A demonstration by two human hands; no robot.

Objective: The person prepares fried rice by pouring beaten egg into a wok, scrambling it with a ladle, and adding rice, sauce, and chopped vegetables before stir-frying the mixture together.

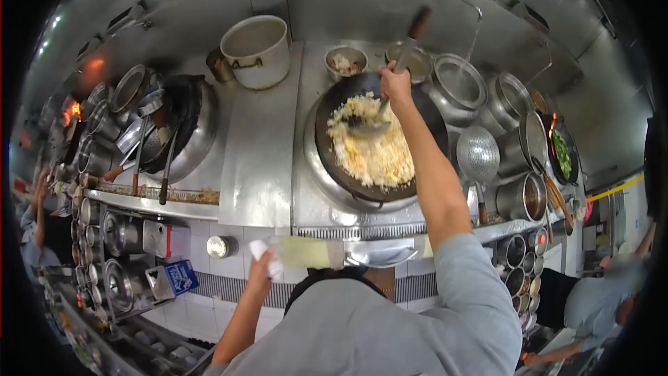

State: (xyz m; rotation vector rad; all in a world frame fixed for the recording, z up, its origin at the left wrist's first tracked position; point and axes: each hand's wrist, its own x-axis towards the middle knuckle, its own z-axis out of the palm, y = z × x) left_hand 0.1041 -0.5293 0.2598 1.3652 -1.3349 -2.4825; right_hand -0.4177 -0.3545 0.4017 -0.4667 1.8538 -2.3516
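Note:
My right hand (pixel 395 83) is closed round the handle of a long ladle (pixel 369 127), whose bowl sits in the fried rice. Its brown grip end sticks up past my hand, toward the back wall. The rice (pixel 372 157), pale with yellow bits, fills the middle of a big black wok (pixel 435 115) on the burner. Down in front of the stove, away from the wok, my left hand (pixel 259 271) is closed on a white cloth (pixel 267 256), bunched up and slightly blurred.
Behind the wok stand a bowl of food (pixel 346 63) and a strainer (pixel 459 82). A perforated skimmer (pixel 478 154) lies to its right, near a steel pot (pixel 522 196). A large pot (pixel 257 52) stands back left. Co-workers (pixel 598 299) are at the right and far left; flames show on both sides.

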